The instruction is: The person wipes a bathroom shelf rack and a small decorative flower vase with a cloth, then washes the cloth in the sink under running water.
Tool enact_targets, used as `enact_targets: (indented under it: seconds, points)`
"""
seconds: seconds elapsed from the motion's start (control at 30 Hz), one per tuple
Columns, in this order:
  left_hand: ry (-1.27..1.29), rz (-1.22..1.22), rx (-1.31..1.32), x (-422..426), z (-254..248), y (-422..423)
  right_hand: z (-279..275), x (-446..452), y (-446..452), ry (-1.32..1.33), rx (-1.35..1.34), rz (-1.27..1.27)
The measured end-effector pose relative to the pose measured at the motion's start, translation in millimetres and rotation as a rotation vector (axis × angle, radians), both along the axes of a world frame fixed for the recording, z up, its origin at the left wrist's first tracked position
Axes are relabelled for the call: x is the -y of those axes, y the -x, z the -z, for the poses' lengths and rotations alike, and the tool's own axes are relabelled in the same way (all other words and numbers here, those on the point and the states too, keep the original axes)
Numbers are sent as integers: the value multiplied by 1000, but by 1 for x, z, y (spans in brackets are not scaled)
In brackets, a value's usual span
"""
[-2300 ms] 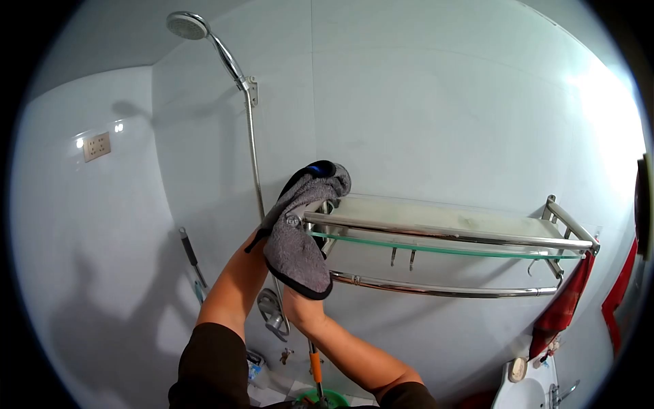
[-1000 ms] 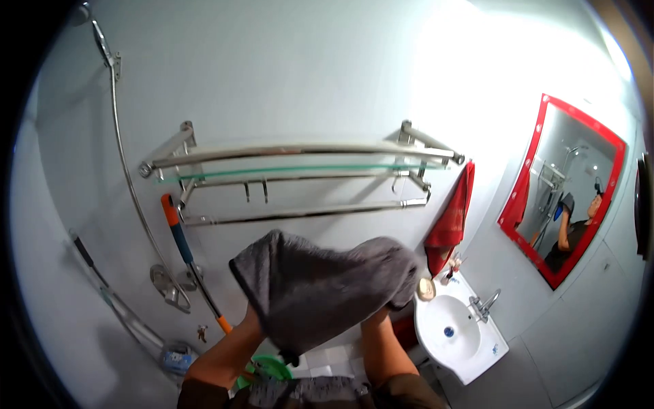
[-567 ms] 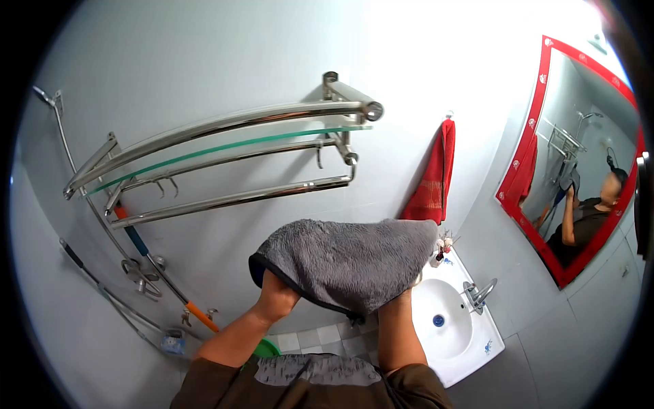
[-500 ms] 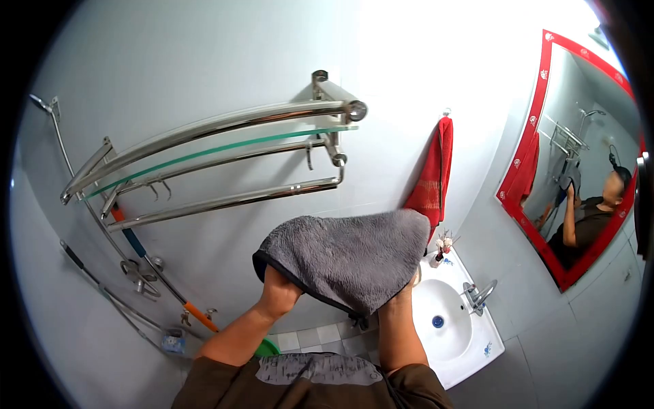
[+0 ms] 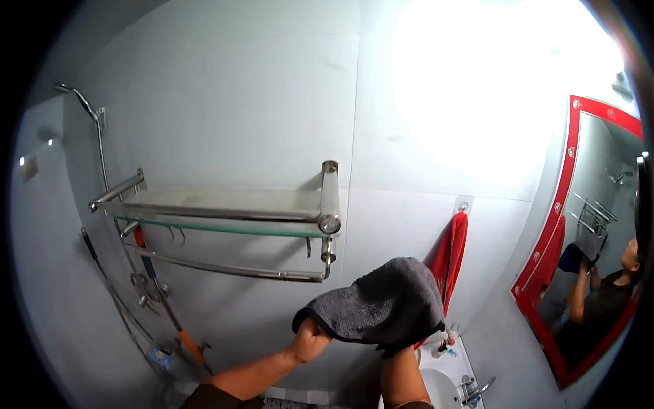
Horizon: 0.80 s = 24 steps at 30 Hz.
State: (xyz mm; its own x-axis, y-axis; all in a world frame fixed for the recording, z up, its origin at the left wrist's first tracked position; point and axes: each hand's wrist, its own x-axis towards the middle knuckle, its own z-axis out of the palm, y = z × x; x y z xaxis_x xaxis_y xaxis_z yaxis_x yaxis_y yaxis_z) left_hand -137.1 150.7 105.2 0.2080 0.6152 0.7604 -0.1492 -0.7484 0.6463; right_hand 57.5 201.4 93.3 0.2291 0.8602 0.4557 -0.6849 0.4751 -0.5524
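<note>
A grey plush cloth (image 5: 381, 303) with a dark edging hangs folded over both hands, in front of the wall. My left hand (image 5: 311, 343) is closed on its left end, with the curled fingers partly under the fabric. The cloth covers most of my right hand (image 5: 403, 356); only the wrist and forearm show below it, so its fingers are hidden. Just above and left of the cloth is a chrome wall rack (image 5: 286, 275) with a glass shelf.
A red towel (image 5: 449, 255) hangs from a wall hook at right. Below it is a white washbasin (image 5: 439, 382) with a chrome tap (image 5: 480, 388). A red-framed mirror (image 5: 545, 252) is on the right wall. Shower fittings (image 5: 146, 293) and an orange-ended pole (image 5: 192, 346) stand at left.
My view has tilted upward, so the rack and basin sit lower in it. The cloth has shifted right relative to the rack, and its left part has narrowed.
</note>
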Motion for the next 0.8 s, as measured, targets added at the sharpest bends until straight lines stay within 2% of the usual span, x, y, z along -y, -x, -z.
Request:
enact_targets:
  seconds: [0.1, 0.13, 0.2, 0.33, 0.4, 0.47, 0.53, 0.57, 0.63, 0.67, 0.7, 0.73, 0.77, 0.8]
  points:
    - [246, -7, -76, -11, 7, -9, -21, -4, -1, -51, 118, -21]
    - [239, -14, -86, -17, 7, -17, -30, -8, 0, -80, 162, -28]
    - [462, 233, 261, -35, 11, -31, -55, -16, 3, -158, 271, -41]
    - [488, 237, 185, -65, -7, -46, -107, -33, 18, -353, 480, -54]
    - [400, 136, 167, -78, -15, -54, -131, -41, 30, -453, 580, -50]
    - [520, 542, 675, -85, -28, -57, -147, -44, 45, -537, 664, -33]
    - [441, 1259, 686, -112, -15, -44, -159, -47, 58, -641, 792, 49]
    - [484, 991, 617, -120, -11, -42, -163, -53, 66, -730, 875, 146]
    - [556, 435, 535, -173, 39, -61, -187, -49, 66, -1130, 1233, 807]
    - [399, 664, 450, -127, -11, -56, -203, -40, 64, -1061, 1349, 617]
    - [363, 740, 510, -116, -33, -62, -219, -31, 63, -967, 1455, 441]
    - [329, 813, 571, -113, -41, -68, -222, -37, 63, -946, 1434, 471]
    - [248, 733, 474, -135, -18, -69, -225, -42, 63, -925, 1413, 501]
    - [296, 585, 528, -134, -25, -76, -228, -47, 62, -903, 1392, 529]
